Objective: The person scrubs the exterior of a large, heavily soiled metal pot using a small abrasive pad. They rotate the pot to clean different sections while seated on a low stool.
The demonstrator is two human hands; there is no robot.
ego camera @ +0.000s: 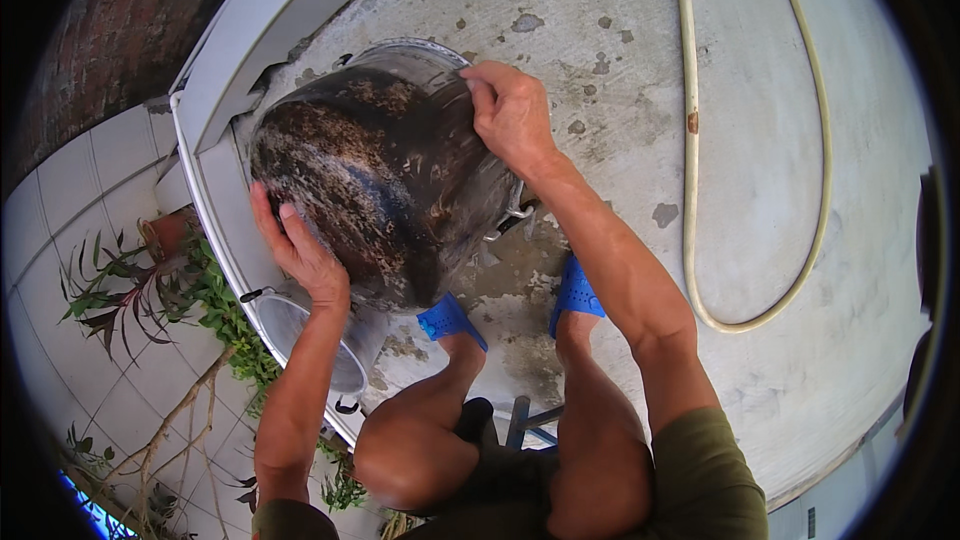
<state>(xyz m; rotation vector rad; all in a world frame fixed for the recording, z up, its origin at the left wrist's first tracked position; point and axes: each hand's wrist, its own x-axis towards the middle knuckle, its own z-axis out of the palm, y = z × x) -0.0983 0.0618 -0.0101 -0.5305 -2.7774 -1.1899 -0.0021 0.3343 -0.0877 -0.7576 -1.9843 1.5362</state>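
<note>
A large metal cooking pot (375, 187) lies tipped over on the concrete, its soot-blackened, patchy base towards me. My left hand (304, 251) steadies the lower left edge of that base, with the thumb and fingers spread around it. Up at the far right, near the bare metal rim, the fingers of my right hand (514, 112) are curled against the pot's side. Whether anything small is under those fingertips is hidden. A wire handle with a black grip (514, 221) hangs from the rim below my right wrist.
Behind my left forearm stands a second metal pot (341, 360). A white-railed ledge (214, 240) borders the left, with plants (225, 307) and a terracotta pot (166, 234) beyond. A cream hose (690, 165) loops over the floor at right. My feet wear blue sandals (450, 319).
</note>
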